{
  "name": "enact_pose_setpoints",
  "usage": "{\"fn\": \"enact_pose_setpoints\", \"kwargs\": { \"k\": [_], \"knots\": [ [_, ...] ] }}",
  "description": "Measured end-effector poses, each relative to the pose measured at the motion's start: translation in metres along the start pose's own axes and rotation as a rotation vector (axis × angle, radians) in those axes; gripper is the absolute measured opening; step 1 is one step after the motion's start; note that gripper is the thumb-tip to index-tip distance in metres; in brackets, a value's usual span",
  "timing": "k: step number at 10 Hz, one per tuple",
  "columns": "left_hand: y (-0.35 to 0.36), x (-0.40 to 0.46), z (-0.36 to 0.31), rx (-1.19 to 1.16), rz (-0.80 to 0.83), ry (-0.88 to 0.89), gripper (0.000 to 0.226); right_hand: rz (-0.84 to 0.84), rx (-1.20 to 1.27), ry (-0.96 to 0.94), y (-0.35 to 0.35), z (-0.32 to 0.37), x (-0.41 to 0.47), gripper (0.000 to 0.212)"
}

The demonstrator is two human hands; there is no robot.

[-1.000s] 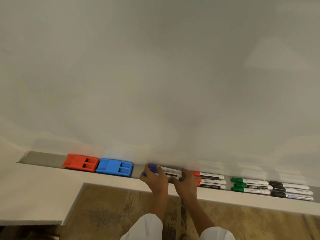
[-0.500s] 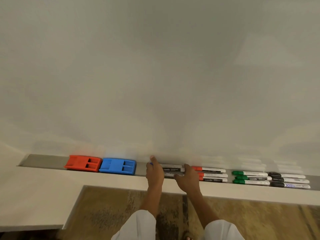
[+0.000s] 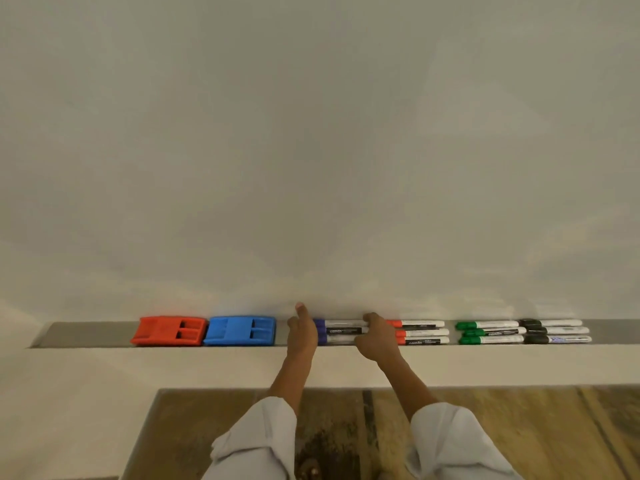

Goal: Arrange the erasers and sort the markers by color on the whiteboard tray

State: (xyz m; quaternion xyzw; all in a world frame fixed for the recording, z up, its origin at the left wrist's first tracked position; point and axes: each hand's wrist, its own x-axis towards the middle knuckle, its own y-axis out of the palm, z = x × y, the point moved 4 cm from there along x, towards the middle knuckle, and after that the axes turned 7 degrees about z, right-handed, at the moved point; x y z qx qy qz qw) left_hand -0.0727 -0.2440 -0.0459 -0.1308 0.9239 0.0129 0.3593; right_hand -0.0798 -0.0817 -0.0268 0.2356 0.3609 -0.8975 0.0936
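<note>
A grey whiteboard tray (image 3: pixel 86 334) runs across the view. On it, from left, lie a red eraser (image 3: pixel 168 330), a blue eraser (image 3: pixel 239 330), three blue markers (image 3: pixel 341 331), three red markers (image 3: pixel 420 332), three green markers (image 3: pixel 490 331) and three black markers (image 3: pixel 554 330). My left hand (image 3: pixel 302 332) rests against the cap end of the blue markers, one finger raised against the board. My right hand (image 3: pixel 375 337) presses its fingers on the other end of the blue markers, hiding part of them.
The white whiteboard (image 3: pixel 311 150) fills the upper view. A white ledge (image 3: pixel 485 365) runs below the tray. Patterned brown flooring (image 3: pixel 519 438) lies beneath, and white sleeves (image 3: pixel 256 445) cover both forearms.
The blue markers now lie flat in a neat stack of three on the tray. Both hands have spread to the two ends of the stack, and the view has tilted slightly.
</note>
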Motion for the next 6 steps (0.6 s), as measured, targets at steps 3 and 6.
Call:
{"fn": "enact_pose_setpoints", "kwargs": {
  "k": [3, 6],
  "knots": [
    [-0.012, -0.007, 0.001, -0.072, 0.034, 0.034, 0.074, -0.015, -0.048, -0.001, -0.008, -0.003, -0.008, 0.059],
    [-0.028, -0.078, 0.01, 0.339, -0.049, 0.399, 0.029, -0.062, -0.145, -0.205, -0.036, -0.031, -0.064, 0.047]
  ]
}}
